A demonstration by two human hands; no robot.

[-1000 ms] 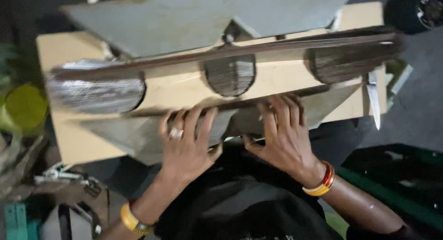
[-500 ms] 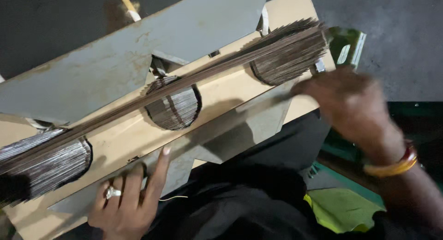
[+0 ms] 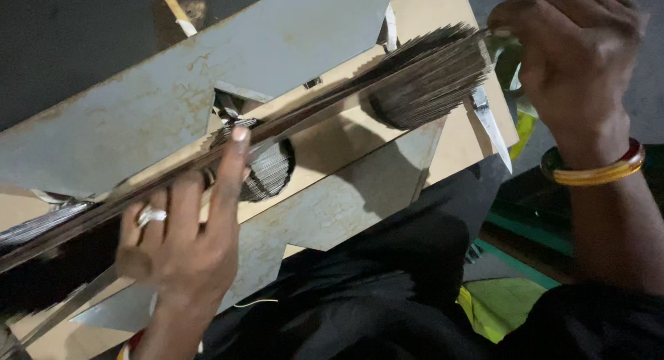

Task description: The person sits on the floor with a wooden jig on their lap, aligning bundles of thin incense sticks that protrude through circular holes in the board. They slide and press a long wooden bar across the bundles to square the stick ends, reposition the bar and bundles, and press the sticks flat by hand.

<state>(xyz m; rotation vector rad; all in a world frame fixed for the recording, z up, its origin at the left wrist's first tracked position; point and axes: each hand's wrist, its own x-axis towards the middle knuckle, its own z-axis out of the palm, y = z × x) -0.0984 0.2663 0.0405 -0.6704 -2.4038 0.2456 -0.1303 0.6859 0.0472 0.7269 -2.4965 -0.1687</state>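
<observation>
- The left hand lies flat on the near side of the long bundle of thin sticks, fingers spread and the forefinger stretched up onto it; its grip is open, pressing rather than pinching anything.
- The right hand is at the far right end of the bundle, fingers curled together near the stick tips; whether that grip actually pinches the sticks or something behind them cannot be told.
- The bundle runs slantwise from lower left to upper right across a light wooden board that serves as the tabletop, resting on the person's lap.
- It lies between two grey metal plates: the far plate and the near plate.
- To do this well, my judgement is that the flat hand should hold the sticks down evenly while the other squares up the ends, so none slide out of the slot.
- Counted: two hands, two grey plates, one board, one long bundle (the sticks themselves are far too many and too fine to count).
- One ring on the left hand, bangles on the right wrist, and one pale pointed blade at the board's right edge.
</observation>
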